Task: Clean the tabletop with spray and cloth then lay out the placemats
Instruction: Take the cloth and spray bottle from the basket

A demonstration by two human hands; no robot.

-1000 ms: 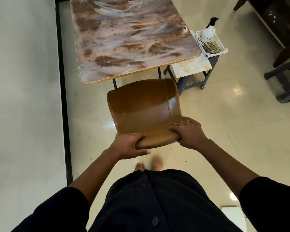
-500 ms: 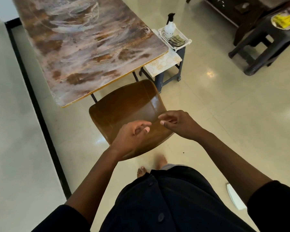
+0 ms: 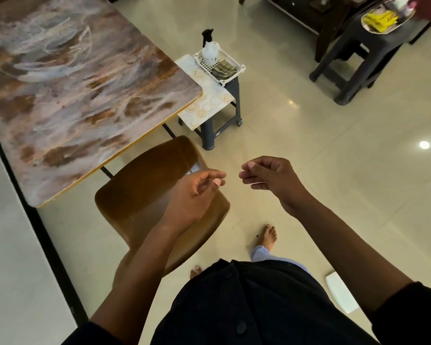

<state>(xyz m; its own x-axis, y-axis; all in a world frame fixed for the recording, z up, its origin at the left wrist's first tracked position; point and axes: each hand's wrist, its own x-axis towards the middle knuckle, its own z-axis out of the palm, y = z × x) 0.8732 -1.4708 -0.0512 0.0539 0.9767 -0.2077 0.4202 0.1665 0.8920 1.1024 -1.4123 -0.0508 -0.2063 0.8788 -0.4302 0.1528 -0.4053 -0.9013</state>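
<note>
- Two hands up in front of the body, both empty: left hand (image 3: 194, 195) over the chair (image 3: 144, 195) seat, fingers loosely curled, touching nothing; right hand (image 3: 271, 178) just right of the chair over bare floor (image 3: 334, 170), fingers loosely curled, thumb near forefinger, nothing visible between them.
- Fingertips of the two hands point at each other, small gap, not touching.
- Chair: brown, glossy, front edge tucked under the near corner of the desk (image 3: 72, 95).
- Desk: marbled brown/white top with a yellow edge, beyond and left of the chair.
- Grey stool (image 3: 222, 120) just beyond the chair's right side, right beside the desk corner.
- Placemats (image 3: 207, 100): pale, gold circle pattern, lying on the stool and overhanging it toward the chair. Count: cannot tell.
- White basket (image 3: 237, 63) on the far end of the stool, on top of the placemats.
- Spray bottle (image 3: 209, 48) upright in the basket, black trigger head; folded checked cloth (image 3: 223, 68) lies beside it in the same basket.
- Second dark stool (image 3: 353, 66) well beyond the chair, far right, carrying a tray (image 3: 383, 18) with yellow items.
</note>
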